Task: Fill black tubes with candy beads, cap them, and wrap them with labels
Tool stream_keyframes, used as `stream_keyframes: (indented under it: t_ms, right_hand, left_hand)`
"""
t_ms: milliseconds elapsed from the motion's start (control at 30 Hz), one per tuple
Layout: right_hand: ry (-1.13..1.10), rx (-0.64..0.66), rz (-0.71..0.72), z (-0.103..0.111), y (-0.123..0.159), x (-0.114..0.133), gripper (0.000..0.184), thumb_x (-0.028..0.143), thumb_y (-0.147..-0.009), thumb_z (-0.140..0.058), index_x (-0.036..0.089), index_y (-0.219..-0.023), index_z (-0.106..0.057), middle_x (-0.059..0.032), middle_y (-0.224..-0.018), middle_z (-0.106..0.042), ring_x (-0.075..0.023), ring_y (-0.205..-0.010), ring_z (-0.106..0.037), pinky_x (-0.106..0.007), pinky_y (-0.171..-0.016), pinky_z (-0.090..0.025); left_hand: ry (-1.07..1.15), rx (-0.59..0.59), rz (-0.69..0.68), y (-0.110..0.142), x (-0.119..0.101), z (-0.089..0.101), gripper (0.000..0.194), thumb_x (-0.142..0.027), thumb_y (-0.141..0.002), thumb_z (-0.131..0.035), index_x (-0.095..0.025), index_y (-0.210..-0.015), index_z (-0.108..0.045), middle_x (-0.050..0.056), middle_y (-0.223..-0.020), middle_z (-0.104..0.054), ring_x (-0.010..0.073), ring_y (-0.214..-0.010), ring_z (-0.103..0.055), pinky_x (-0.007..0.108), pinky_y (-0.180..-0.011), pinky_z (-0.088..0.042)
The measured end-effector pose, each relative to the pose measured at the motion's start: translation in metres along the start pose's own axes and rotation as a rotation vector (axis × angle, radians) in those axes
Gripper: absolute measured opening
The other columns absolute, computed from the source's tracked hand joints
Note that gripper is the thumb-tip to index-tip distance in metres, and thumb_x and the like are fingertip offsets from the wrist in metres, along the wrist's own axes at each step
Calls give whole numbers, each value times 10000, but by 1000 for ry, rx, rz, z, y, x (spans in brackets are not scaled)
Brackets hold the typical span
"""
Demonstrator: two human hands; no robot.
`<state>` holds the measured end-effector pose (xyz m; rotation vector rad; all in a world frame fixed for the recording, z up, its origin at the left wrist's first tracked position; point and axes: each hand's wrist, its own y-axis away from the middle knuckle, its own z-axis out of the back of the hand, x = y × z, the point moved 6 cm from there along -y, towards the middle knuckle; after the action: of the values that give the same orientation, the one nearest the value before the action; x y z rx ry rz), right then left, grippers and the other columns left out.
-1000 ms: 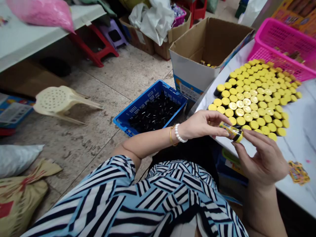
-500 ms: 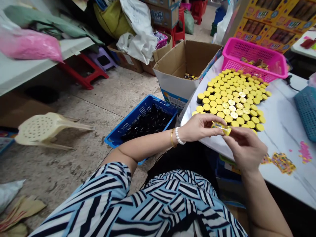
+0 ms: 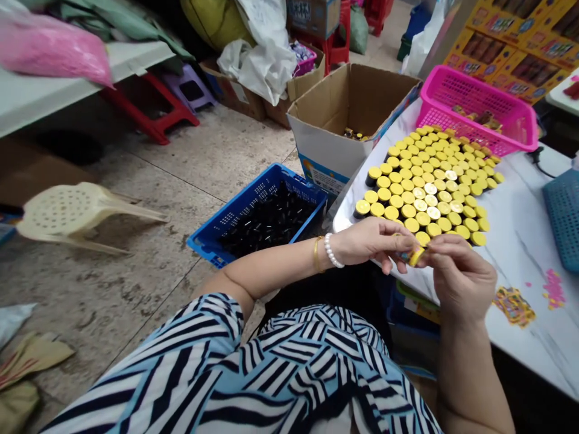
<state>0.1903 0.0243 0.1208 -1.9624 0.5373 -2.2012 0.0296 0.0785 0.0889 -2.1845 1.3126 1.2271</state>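
1. One yellow-capped tube [image 3: 415,256] is pinched between two hands, left hand [image 3: 375,241] and right hand [image 3: 461,280], fingers closed on it, above the tabletop [image 3: 520,241] edge.
2. Dozens of yellow-capped tubes [image 3: 434,181], too many to count, are stood upright beyond.
3. One blue crate [image 3: 217,238], one cardboard box [image 3: 325,129], one pink basket [image 3: 474,108] are noted.

- No wording can be read anywhere.
- The cardboard box [image 3: 337,129] carries a printed label low on its near side, too blurred to make out.
- The yellow cartons [image 3: 520,45] at far right bear print too small to read.
- The stickers [image 3: 513,304] on the counter [image 3: 520,241] show only colours.
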Motion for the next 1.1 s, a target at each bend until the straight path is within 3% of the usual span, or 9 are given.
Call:
stream_keyframes:
  t_ms: [133, 300, 500, 700, 800, 900, 1000, 1067, 1100]
  right_hand:
    - [197, 50, 99, -9, 7, 9, 218, 175, -805, -869, 270, -1000, -844, -44, -1040, -729, -163, -843, -731, -343, -754, -635]
    - [238, -80, 204, -2, 11, 8, 132, 177, -780, -886, 235, -873, -813, -24, -872, -720, -156, -820, -697, -308, -728, -586]
    - [233, -3, 84, -4, 20, -5, 271, 199, -790, -874, 290, -1043, -837, -33, -985, -707, -163, -873, -685, -307, -734, -583]
    - [206, 95, 1, 10, 22, -11, 160, 179, -816, -849, 257, -955, -845, -38, -953, -664, -156, -846, -684, -303, -686, -610]
    - [283, -69, -26, 39, -43, -16, 161, 247, -825, -859, 197, -975, -831, -49, -925, -722, -164, -765, -726, -301, -625, -630]
    - [425, -351, 3, 67, -153, 7, 356, 309, -828, -842, 112, -1122, -803, -62, -859, -759, -145, -697, -734, -292, -671, -636]
    - [470, -418, 4, 81, -246, 31, 542, 235, -848, -749, 0, -1332, -684, -121, -1058, -765, -76, -725, -719, -252, -719, -582]
    - [505, -375, 16, 90, -264, 40, 533, 264, -898, -688, -11, -1353, -650, -130, -1099, -751, -62, -747, -716, -242, -720, -539]
    - [562, -310, 91, 91, -256, 46, 513, 317, -919, -667, 2, -1325, -669, -138, -1096, -748, -82, -765, -721, -257, -709, -524]
  left_hand:
    - [51, -89, -29, -3, 13, 4, 654, -677, -656, -910, -139, -921, -651, 53, -783, -744, 143, -599, -728, 190, -473, -516]
    - [153, 4, 0, 0, 20, -4, 668, -666, -662, -920, -128, -970, -670, 93, -870, -782, 198, -692, -787, 214, -496, -577]
    - [208, 2, 64, 2, 38, -2, 647, -670, -656, -925, -117, -884, -680, 87, -751, -770, 152, -570, -731, 205, -490, -576]
    - [275, 1, 61, 4, 54, 2, 645, -717, -776, -822, -130, -988, -659, 96, -737, -759, 158, -513, -706, 216, -456, -553]
    - [281, -38, 45, 8, 65, 9, 618, -676, -875, -753, -193, -1227, -597, 117, -822, -782, 202, -575, -745, 242, -464, -562]
    - [206, -140, 32, 16, 76, 17, 598, -583, -851, -824, -160, -1216, -608, 110, -839, -768, 186, -572, -729, 230, -455, -555]
    - [141, -181, 71, 31, 84, 20, 566, -544, -831, -850, -108, -1135, -655, 97, -848, -749, 169, -597, -721, 227, -464, -564]
    - [113, -223, 91, 45, 89, 27, 530, -533, -849, -834, -102, -1113, -673, 89, -857, -741, 158, -609, -716, 214, -463, -555]
    - [96, -257, 91, 52, 91, 34, 510, -523, -863, -823, -104, -1116, -678, 85, -866, -739, 148, -612, -711, 203, -461, -546]
